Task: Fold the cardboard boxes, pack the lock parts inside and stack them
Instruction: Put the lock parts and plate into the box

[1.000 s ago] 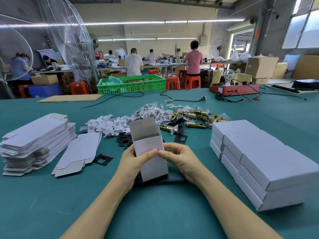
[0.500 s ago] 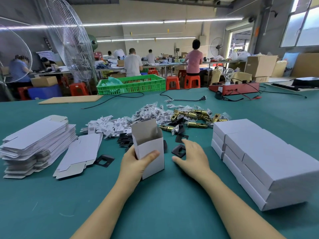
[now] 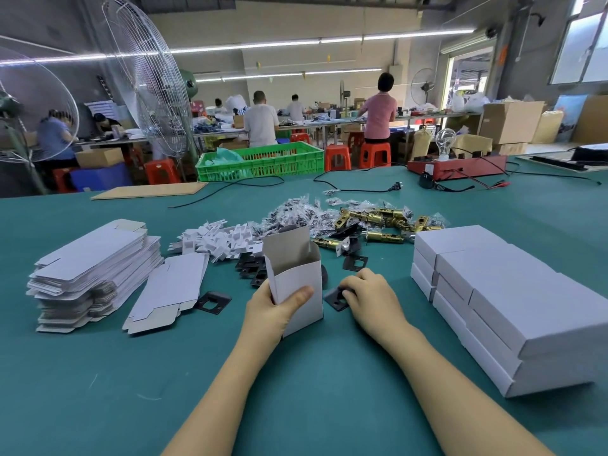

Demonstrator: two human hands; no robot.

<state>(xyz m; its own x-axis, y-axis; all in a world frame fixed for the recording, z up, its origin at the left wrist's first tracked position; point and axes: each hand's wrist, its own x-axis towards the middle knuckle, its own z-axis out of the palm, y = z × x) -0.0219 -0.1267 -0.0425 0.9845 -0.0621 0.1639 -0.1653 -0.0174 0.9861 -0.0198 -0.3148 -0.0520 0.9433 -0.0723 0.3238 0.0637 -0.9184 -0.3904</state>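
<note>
Left hand (image 3: 274, 311) grips open box (image 3: 296, 278) (upright); right hand (image 3: 370, 299) pinches black plate (image 3: 334, 299) beside it.

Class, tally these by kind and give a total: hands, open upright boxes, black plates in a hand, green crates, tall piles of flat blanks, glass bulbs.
hands: 2, left hand and right hand
open upright box: 1, held by the left hand
black plate: 1, pinched by the right hand
green crate: 1
tall pile of flat blanks: 1
glass bulb: 1
Total: 7

Open white box (image 3: 297, 284) upright, black plate (image 3: 335, 299) beside
</note>
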